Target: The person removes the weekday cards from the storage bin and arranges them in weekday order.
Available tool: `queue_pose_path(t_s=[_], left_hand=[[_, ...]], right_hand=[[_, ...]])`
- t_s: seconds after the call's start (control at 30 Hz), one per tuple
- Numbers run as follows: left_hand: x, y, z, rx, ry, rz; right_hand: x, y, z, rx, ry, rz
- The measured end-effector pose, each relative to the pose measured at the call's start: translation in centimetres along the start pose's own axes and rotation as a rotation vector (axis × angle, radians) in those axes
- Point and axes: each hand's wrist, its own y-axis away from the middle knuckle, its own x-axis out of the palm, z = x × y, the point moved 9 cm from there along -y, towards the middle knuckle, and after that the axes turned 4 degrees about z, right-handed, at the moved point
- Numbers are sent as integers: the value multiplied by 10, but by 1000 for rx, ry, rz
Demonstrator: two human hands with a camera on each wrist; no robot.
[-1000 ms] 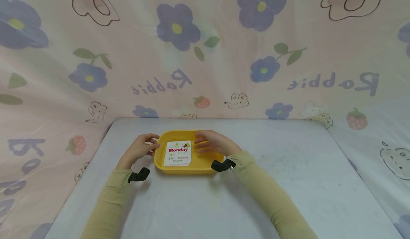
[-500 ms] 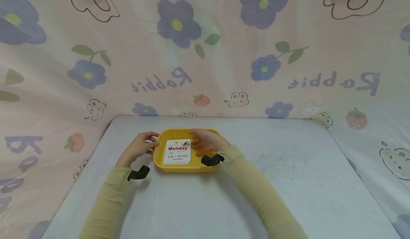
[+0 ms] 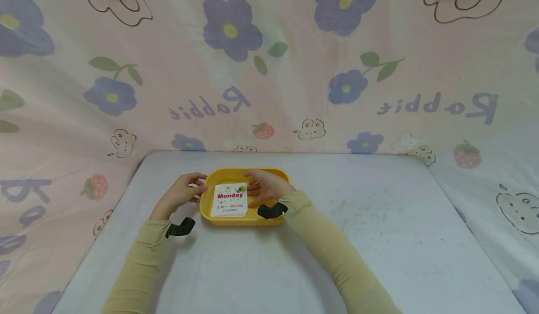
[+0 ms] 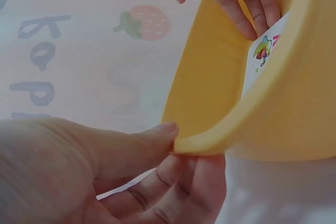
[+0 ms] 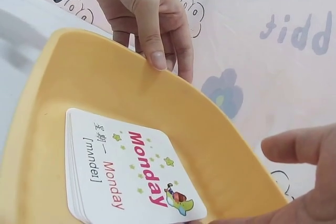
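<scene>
A yellow tray (image 3: 248, 222) stands on the table with a stack of white cards (image 3: 229, 200) at its left side. The top card reads "Monday" and has a small cartoon figure. My left hand (image 3: 180, 193) pinches the tray's left rim, thumb on top and fingers beneath, as the left wrist view shows. My right hand (image 3: 269, 186) reaches over the tray's right part, its fingers (image 4: 247, 11) extended right at the edge of the cards. Its thumb (image 5: 294, 146) stands apart from them. Part of the right fingertips is hidden at the bottom of the right wrist view.
The white table (image 3: 370, 239) stretches out to the right and in front of the tray. Behind it hangs a pink curtain (image 3: 294, 80) printed with flowers and rabbits. A black wrist device (image 3: 273, 210) on the right sleeve overlaps the tray's front edge in the head view.
My right hand has moved left from the tray's right side to the edge of the card stack. The left hand keeps its hold on the rim, and the tray stays about where it was.
</scene>
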Motion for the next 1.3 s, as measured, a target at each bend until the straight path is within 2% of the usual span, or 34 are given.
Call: queue_pose_path(t_s=[0.2, 0.47, 0.73, 1.1, 1.3], left_hand=[[0, 1, -3, 17, 3, 5], [-1, 2, 0, 2, 2, -5], [1, 2, 0, -3, 2, -14], [1, 2, -1, 8, 9, -13], [2, 4, -2, 12, 29, 5]], right_hand=[[-1, -2, 0, 2, -19, 19], [-1, -5, -3, 14, -33, 45], [-4, -7, -4, 5, -6, 37], [-3, -10, 0, -15, -63, 35], [-3, -13, 1, -38, -33, 21]])
